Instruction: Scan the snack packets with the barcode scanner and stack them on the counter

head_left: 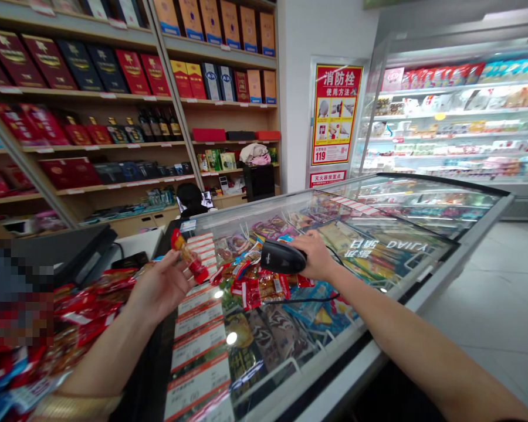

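Observation:
Between the fingertips of my left hand [161, 287] is a small snack packet [190, 259] with red ends and a clear, brownish middle, held tilted above the freezer's edge. My right hand [317, 255] is wrapped around a black barcode scanner [281, 257], whose head points left toward the packet. Under the scanner, several red snack packets [261, 291] lie on the glass top of the chest freezer [426, 272]. The scanner's black cable [305, 300] runs across the glass. A larger heap of similar packets [88, 305] lies to the left, beside my left forearm.
Price labels [198, 357] line the freezer's left side. Behind the counter, shelves [127, 97] hold boxed bottles, and the dark-haired head of a person [190, 196] shows in front of them. A red fire-hydrant sign [337, 114] hangs at the back, left of a lit refrigerated display [457, 117].

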A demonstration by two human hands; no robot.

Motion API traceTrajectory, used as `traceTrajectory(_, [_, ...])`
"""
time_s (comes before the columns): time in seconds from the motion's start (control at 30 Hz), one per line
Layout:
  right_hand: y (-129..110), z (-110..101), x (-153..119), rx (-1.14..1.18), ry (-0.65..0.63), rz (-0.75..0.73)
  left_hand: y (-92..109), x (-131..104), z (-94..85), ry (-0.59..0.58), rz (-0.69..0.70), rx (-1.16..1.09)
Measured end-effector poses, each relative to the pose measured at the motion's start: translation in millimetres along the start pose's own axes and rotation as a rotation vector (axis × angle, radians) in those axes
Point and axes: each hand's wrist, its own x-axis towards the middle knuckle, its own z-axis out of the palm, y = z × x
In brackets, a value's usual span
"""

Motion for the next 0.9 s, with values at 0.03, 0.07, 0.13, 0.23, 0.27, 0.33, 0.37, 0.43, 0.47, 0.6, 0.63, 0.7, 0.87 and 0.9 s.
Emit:
traceTrajectory(0.03, [0.0, 0.0, -0.1, -0.002, 0.000, -0.001, 0.4, 1.1, -3.5, -0.013, -0.073, -0.051])
traceTrajectory(0.07, [-0.2, -0.1, -0.1, -0.003, 0.001, -0.002, 0.5, 2.9, -8.1, -0.030, -0.154, -0.101])
traceTrajectory(0.13, [-1.5, -0.9, 0.3, 0.001, 0.008, -0.009, 0.0, 8.5, -19.2, -0.076, -0.329, -0.176])
traceTrajectory(0.23, [-7.1, -3.7, 2.2, 0.019, 0.049, -0.042, -1.8, 19.1, -35.5, -0.120, -0.566, -0.205])
traceTrajectory(0.27, [-9.8, -5.0, 3.1, 0.026, 0.071, -0.061, -2.5, 22.4, -39.9, -0.135, -0.632, -0.203])
traceTrajectory(0.33, [-15.5, -7.5, 4.8, 0.036, 0.120, -0.107, -4.0, 28.0, -46.8, -0.161, -0.725, -0.196])
traceTrajectory(0.37, [-18.1, -8.5, 5.6, 0.037, 0.141, -0.129, -4.9, 30.1, -49.1, -0.172, -0.754, -0.193])
traceTrajectory(0.43, [-21.9, -9.8, 6.4, 0.029, 0.161, -0.160, -6.6, 33.0, -51.9, -0.193, -0.788, -0.183])
traceTrajectory(0.47, [-23.0, -10.1, 6.5, 0.022, 0.156, -0.170, -7.4, 33.8, -52.3, -0.200, -0.800, -0.178])
traceTrajectory(0.6, [-23.8, -10.5, 6.3, -0.009, 0.083, -0.182, -9.5, 33.1, -48.5, -0.139, -0.805, -0.145])
traceTrajectory(0.63, [-23.7, -10.6, 6.3, -0.014, 0.068, -0.183, -9.5, 32.1, -46.3, -0.106, -0.790, -0.127])
traceTrajectory(0.7, [-23.8, -11.0, 6.4, -0.018, 0.048, -0.184, -8.7, 28.8, -40.6, -0.043, -0.757, -0.076])
traceTrajectory(0.87, [-23.3, -10.8, 6.4, -0.005, 0.036, -0.175, -8.6, 14.3, -21.2, 0.003, -0.597, 0.122])
traceTrajectory(0.9, [-22.9, -10.5, 6.2, -0.003, 0.043, -0.171, -10.6, 11.2, -17.4, -0.011, -0.519, 0.177])
